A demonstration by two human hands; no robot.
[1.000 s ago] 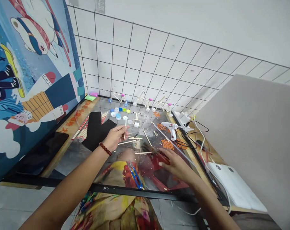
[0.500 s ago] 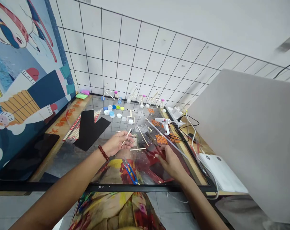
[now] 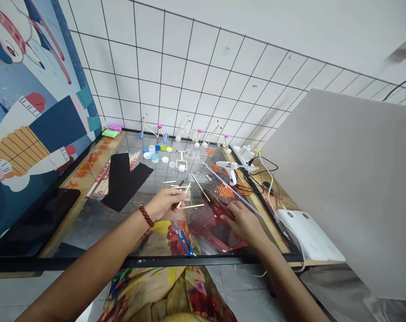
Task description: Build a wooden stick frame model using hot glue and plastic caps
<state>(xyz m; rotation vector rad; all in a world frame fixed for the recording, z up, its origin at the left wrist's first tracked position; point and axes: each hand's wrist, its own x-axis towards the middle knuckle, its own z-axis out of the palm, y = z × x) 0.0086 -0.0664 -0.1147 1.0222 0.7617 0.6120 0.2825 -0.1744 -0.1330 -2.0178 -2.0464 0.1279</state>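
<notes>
Pinched between the thumb and fingers of my left hand [image 3: 169, 200] is a short pale wooden stick [image 3: 185, 195], tilted upward. My right hand [image 3: 241, 218] is wrapped round the handles of dark-bladed pliers [image 3: 215, 198], whose tips point toward the middle of the table. Below my left hand lies a pair of blue thread snips [image 3: 183, 239]. Between the hands, a longer stick [image 3: 200, 187] and a short stick [image 3: 192, 206] rest on the glossy tabletop, and several small pieces lie just beyond my left hand.
Stick models [image 3: 188, 134] with pink parts stand at the back, near bottle caps [image 3: 155, 156]. Black card [image 3: 122, 183] and bundled sticks [image 3: 103, 183] lie left, beside a dark tablet [image 3: 38, 219]. A white glue gun [image 3: 229, 170] with cables sits right, before a large grey panel [image 3: 350, 188].
The stick in my left hand has shifted slightly right, and that hand's fingers are drawn closer together. My right hand has moved slightly right with the pliers. The view has shifted a little.
</notes>
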